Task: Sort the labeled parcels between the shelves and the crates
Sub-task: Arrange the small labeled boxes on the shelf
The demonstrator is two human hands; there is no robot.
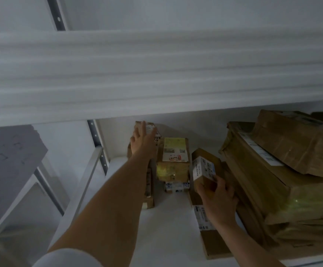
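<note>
Meanwhile right hand grips small parcel; left hand touches upright parcel.

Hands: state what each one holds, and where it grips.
Right hand grips the small labeled box by its near end. Left hand holds nothing, fingers straight against a parcel.

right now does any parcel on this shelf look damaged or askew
Yes. The crumpled brown cardboard parcel at the right, atop the large flat cardboard box, is creased, dented and tilted. The right hand grips a small labelled brown box; the left hand touches another.
</note>
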